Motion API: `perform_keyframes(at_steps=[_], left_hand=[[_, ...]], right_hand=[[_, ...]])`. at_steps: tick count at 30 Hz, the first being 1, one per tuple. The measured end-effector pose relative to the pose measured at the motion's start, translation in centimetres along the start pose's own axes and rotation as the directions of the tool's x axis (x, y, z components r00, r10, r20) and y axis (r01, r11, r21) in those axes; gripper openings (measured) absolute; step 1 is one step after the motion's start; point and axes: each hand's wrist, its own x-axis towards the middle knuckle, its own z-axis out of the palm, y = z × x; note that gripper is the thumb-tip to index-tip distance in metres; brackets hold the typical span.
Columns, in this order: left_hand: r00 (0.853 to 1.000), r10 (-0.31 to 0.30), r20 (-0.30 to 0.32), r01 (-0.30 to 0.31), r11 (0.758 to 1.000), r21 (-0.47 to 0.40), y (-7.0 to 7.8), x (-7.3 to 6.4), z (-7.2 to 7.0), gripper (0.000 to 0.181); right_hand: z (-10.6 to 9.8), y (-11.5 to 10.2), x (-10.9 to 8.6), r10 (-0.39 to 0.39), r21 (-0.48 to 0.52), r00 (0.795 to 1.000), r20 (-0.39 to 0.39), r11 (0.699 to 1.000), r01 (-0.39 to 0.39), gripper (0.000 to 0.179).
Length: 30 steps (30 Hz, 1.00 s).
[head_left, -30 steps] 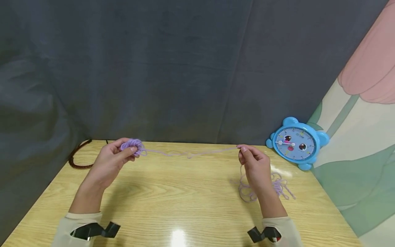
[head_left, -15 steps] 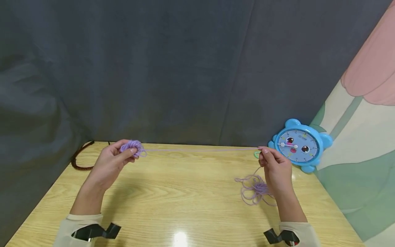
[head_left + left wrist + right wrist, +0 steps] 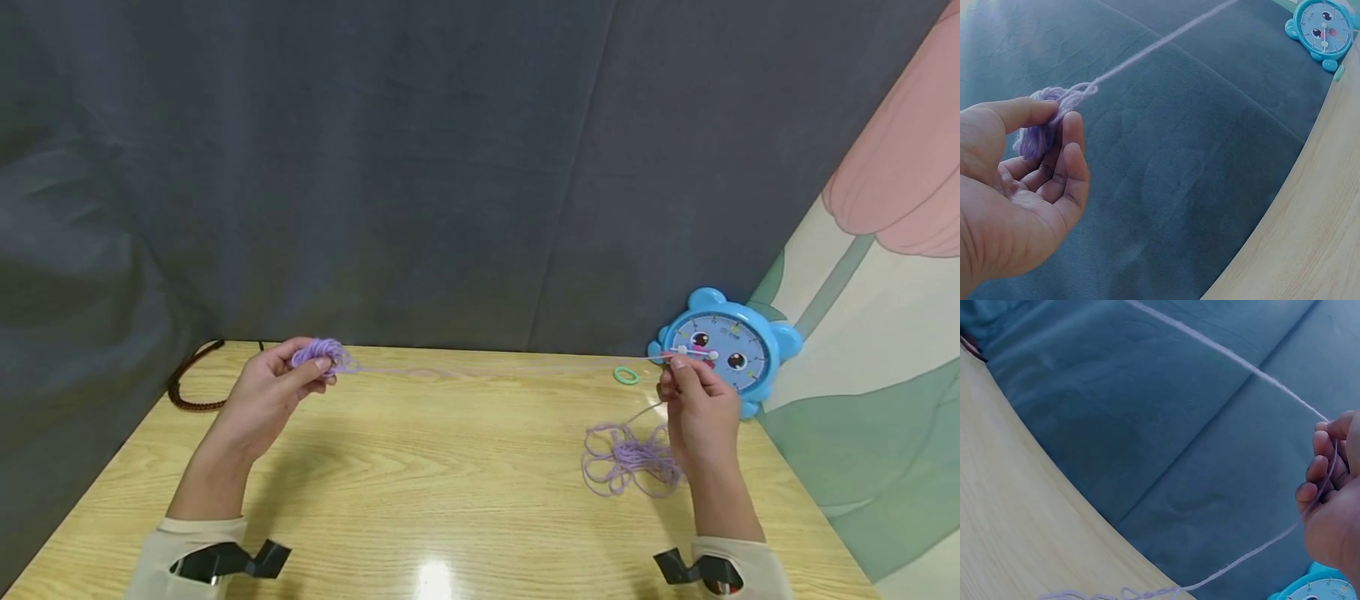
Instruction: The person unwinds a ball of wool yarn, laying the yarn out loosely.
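On the left in the head view, my left hand (image 3: 273, 387) pinches a small wound bundle of purple yarn (image 3: 324, 354) between thumb and fingers. A single yarn strand (image 3: 1166, 40) runs from that bundle across to my right hand (image 3: 697, 408), stretched nearly straight above the table. Thumb and index finger of the right hand pinch the strand. From there the yarn passes along the palm and down, as the right wrist view shows, to a loose tangled heap of purple yarn (image 3: 630, 458) lying on the table.
Behind the right hand a blue toy clock (image 3: 757, 333) leans at the table's back right corner. A small green ring (image 3: 626, 376) lies near it. At the back left is a brown braided cord (image 3: 176, 387). A dark curtain (image 3: 412, 183) hangs behind the wooden table (image 3: 450, 475).
My right hand has moved to the right, drawing the strand out longer. The green ring and more of the loose yarn heap have come into sight. My left hand stays put.
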Motion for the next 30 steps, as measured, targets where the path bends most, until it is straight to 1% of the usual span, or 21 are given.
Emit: perform_keyframes(at_steps=[7, 13, 19, 23, 26, 30], left_hand=[[1.0, -0.004, 0.0, 0.004, 1.0, 0.003, 0.0, -0.1, -0.1, 0.009], [1.0, 0.002, 0.001, -0.002, 1.0, -0.011, 0.0, 0.0, -0.2, 0.009], [1.0, 0.015, -0.001, -0.015, 0.999, -0.03, 0.2, -0.1, -0.4, 0.01], [1.0, 0.02, -0.001, -0.02, 0.998, -0.056, 0.2, -0.1, -0.5, 0.011], [0.999, 0.036, 0.006, -0.035, 0.997, -0.074, 0.2, -0.2, -0.7, 0.012], [0.996, 0.077, 0.038, -0.071, 0.989, -0.132, 0.1, -0.3, -1.1, 0.017]], right_hand=[[-0.9, -0.9, 0.5, -0.012, 0.054, 0.997, -0.082, 0.998, 0.016, 0.014], [-1.8, -1.7, 0.9, 0.019, 0.039, 0.989, -0.144, 0.999, -0.014, 0.013], [-2.8, -2.6, 1.3, 0.06, 0.054, 0.975, -0.214, 0.997, -0.049, 0.017], [-3.1, -2.8, 1.4, 0.05, 0.051, 0.967, -0.249, 0.998, -0.039, 0.018], [-3.4, -2.9, 1.6, 0.039, 0.05, 0.964, -0.261, 0.998, -0.027, 0.018], [-3.8, -3.1, 1.7, 0.037, 0.049, 0.96, -0.276, 0.998, -0.025, 0.019]])
